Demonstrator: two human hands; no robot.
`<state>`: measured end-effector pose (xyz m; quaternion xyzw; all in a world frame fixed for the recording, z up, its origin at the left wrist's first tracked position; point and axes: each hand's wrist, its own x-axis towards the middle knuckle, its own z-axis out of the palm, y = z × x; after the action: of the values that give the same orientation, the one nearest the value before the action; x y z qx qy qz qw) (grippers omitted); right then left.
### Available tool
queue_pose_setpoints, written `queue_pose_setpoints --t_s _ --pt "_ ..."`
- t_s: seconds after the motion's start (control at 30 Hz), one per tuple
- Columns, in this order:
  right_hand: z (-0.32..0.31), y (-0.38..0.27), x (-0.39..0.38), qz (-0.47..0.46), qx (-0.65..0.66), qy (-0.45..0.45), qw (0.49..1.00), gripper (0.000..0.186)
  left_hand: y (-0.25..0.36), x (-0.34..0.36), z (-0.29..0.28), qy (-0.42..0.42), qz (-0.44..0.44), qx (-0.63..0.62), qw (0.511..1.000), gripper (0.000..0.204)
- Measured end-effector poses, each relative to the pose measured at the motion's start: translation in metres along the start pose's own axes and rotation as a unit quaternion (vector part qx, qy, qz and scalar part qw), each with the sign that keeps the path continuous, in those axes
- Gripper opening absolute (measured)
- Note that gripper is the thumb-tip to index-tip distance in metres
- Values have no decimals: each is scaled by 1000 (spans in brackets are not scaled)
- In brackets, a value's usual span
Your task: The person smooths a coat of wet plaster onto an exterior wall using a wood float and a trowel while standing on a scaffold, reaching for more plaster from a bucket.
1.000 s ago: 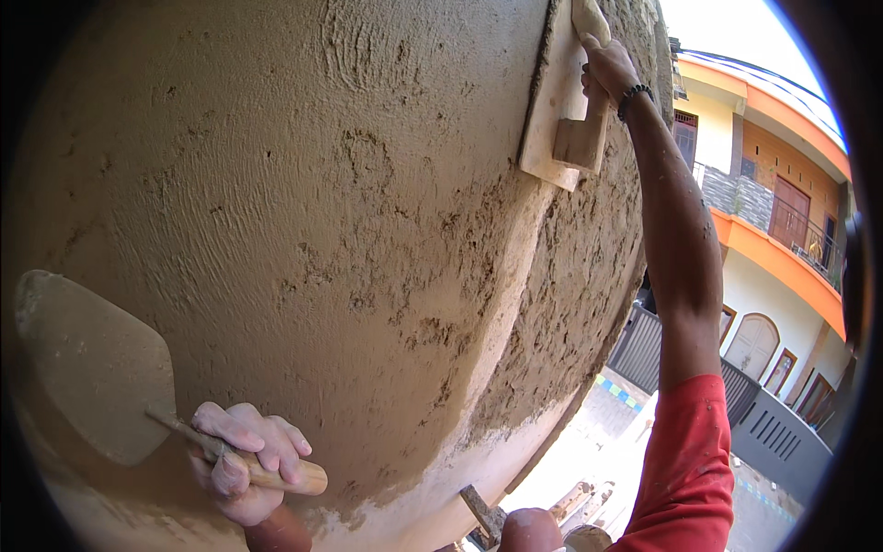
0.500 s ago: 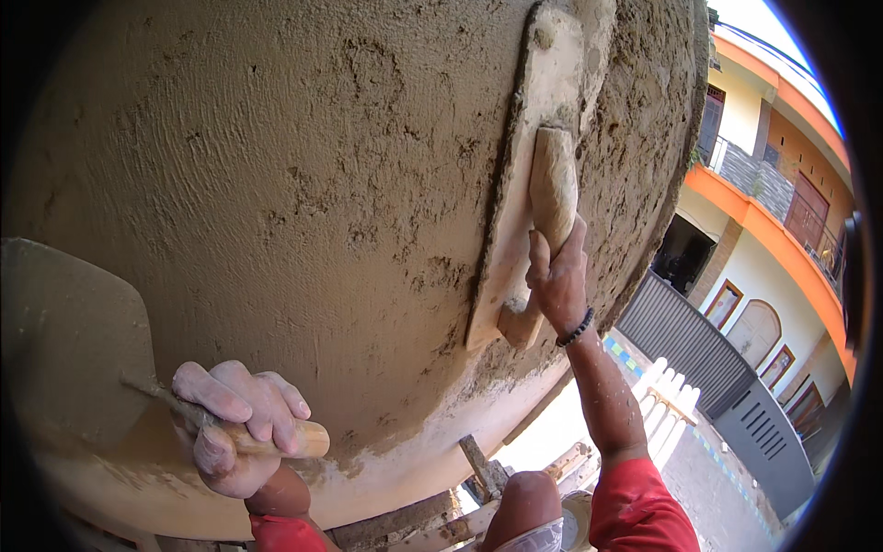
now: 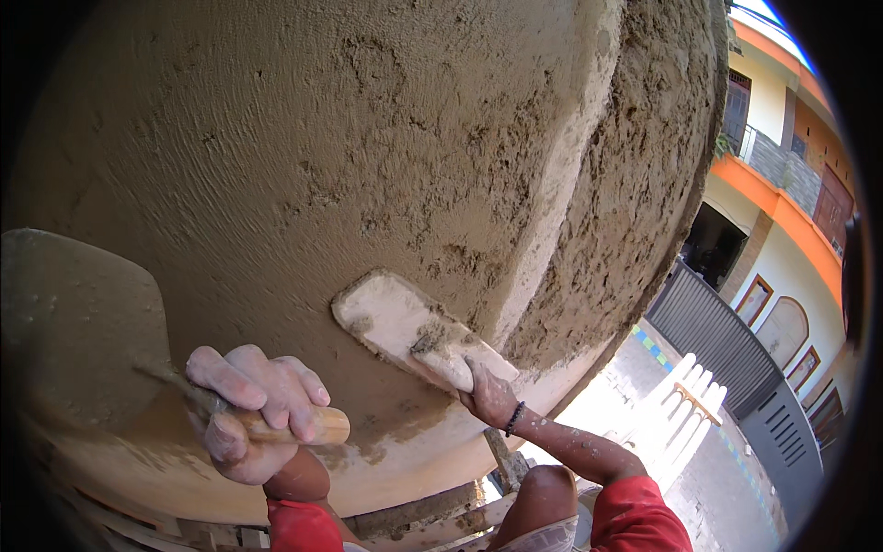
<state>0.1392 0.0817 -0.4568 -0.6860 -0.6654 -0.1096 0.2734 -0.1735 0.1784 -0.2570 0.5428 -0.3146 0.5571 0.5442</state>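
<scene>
Hands, two, both occupied: one left hand (image 3: 253, 409), coated in pale dust, is grasping with curled fingers the round light-brown wooden handle (image 3: 335, 426) of one broad, rounded, mud-grey trowel (image 3: 83, 322); one right hand (image 3: 490, 394) is gripping the near end of one long, flat, pale wooden float (image 3: 391, 317). Trowel, one: its blade is extending leftward from the left hand, in front of the wall. Float, one: it is slanting from upper left to lower right over the lower part of the wall, one patch of grey-brown mortar clinging to its back; whether its whole face is touching cannot be told. Wall, one, coated in wet brown mortar (image 3: 322, 202): it is bearing one pale, smooth, narrow vertical strip (image 3: 556, 207), with one coarse, pitted brown band (image 3: 635, 175) running along its right. Bracelet, one, of dark beads (image 3: 515, 418), is circling the right wrist. Sleeves, two, red cloth (image 3: 639, 517), are covering the upper arms. Knee, one, bare (image 3: 549, 492), is showing between them. Beyond, one grey ribbed metal gate (image 3: 722, 331) is standing before one orange-banded, cream-walled building (image 3: 773, 202).
</scene>
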Motion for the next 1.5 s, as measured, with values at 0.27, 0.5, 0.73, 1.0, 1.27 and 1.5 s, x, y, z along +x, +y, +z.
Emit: queue_pose_setpoints --t_s 0.27,0.5,0.73,1.0,1.27,1.5 --pt "21 -6 5 -107 -51 -52 992 81 8 3 -6 23 29 -7 999 24" --pt "-46 -41 56 -19 49 152 987 71 14 -1 -14 40 40 -5 998 25" --pt "-170 -58 127 100 218 299 924 56 30 -6 -11 104 51 -4 993 22" --pt "-327 -88 224 39 296 371 879 21 40 -5 -13 96 65 -8 993 21" --pt "-379 -151 280 -3 289 359 888 24 48 -9 -16 99 74 -27 992 19" --pt "-253 -186 232 -118 144 237 954 50 65 -17 -24 48 95 4 994 20"
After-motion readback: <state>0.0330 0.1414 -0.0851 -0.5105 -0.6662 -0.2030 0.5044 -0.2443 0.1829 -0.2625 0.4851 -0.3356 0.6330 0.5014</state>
